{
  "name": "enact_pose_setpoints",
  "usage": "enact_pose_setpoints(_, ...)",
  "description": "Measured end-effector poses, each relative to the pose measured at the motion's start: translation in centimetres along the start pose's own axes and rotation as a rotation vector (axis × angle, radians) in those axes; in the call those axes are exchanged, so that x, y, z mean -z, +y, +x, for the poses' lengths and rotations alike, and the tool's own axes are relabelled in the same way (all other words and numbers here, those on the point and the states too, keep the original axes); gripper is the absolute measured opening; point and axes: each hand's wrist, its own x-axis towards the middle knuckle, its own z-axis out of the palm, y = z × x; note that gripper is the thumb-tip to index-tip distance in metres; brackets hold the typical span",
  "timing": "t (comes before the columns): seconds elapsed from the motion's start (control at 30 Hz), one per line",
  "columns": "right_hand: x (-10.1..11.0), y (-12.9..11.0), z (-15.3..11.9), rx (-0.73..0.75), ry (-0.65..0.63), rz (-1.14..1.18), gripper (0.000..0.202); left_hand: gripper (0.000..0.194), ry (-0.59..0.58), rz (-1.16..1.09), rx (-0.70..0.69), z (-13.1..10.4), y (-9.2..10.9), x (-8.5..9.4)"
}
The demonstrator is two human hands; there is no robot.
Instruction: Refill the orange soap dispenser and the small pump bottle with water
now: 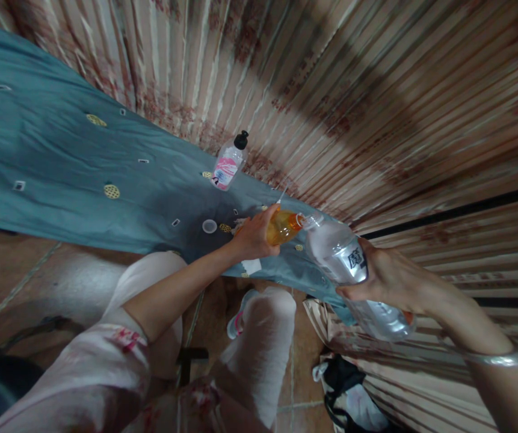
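Amber bottle [282, 228], grasped in our left grip [253, 236] over the right-hand end of the desk [69, 174], is brought mouth to mouth with the clear bottle [331, 248] clasped in our right grip [389, 278]; we record alignment done, neither bottle set down, flow unconfirmed.

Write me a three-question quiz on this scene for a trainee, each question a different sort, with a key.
1. True or false: the left hand holds the bottle of amber liquid, and the right hand holds the large clear bottle.
2. What colour is the pump top of the pink-labelled bottle? A) white B) black C) yellow
3. Fill in: the silver-coloured bracelet is on the ____ arm.
Key: 1 true; 2 B; 3 right.
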Motion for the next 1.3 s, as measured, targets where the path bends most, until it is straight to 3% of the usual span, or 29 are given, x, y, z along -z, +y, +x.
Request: enact_pose_setpoints(1.3,0.34,-0.45,-0.10,-0.052,-0.064,-0.006,0.056,0.123,0.006,0.003,-0.014,-0.01,-0.36,-0.13)
